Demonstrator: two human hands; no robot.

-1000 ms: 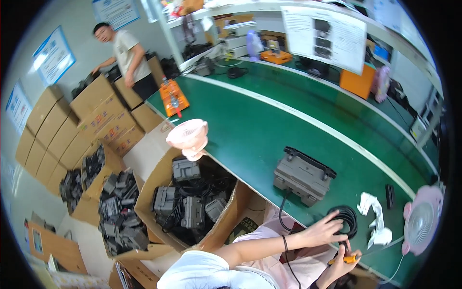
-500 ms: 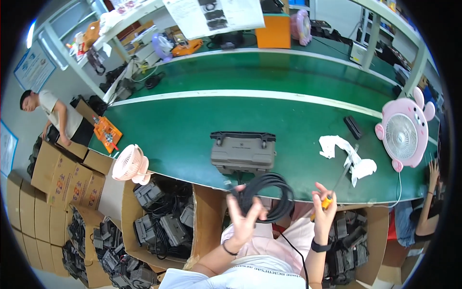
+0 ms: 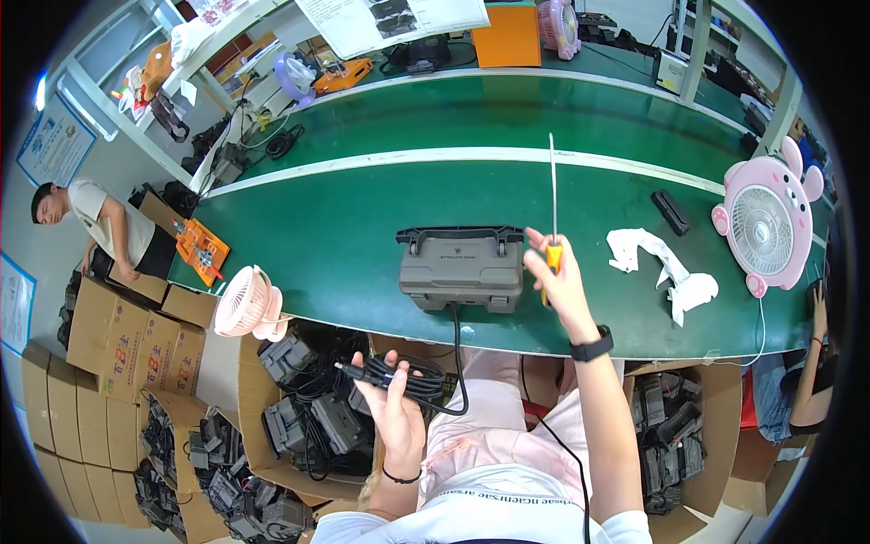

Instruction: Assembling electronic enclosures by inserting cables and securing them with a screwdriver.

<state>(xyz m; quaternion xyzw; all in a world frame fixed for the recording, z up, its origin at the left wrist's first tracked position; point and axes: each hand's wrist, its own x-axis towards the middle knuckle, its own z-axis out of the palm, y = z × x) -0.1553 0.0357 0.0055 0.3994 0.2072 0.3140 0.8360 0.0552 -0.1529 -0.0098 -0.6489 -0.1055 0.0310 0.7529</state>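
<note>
half a second ago the coiled black cable hung between both raised hands in front of the grey box; now the left hand (image 3: pixel 397 410) has dropped below the bench's near edge and is closed around the bundled black cable (image 3: pixel 410 376), its plug end sticking out to the left, one strand running up to the front of the grey box (image 3: pixel 462 268). the right hand (image 3: pixel 560 283) has lifted over the near edge just right of the box, fingers wrapped around the orange handle of a screwdriver (image 3: pixel 552 213) whose long shaft now points straight up; earlier it sat low by the lap. the box stays near the near edge of the green bench (image 3: pixel 362 227), handle side away. a crumpled white cloth (image 3: pixel 662 267) lies right of it, a pink fan (image 3: pixel 766 218) at the right end, a smaller pink fan (image 3: pixel 249 304) clipped at the near left corner. open cartons of grey units (image 3: pixel 308 408) sit below, and another person (image 3: pixel 100 222) bends over boxes at far left.
</note>
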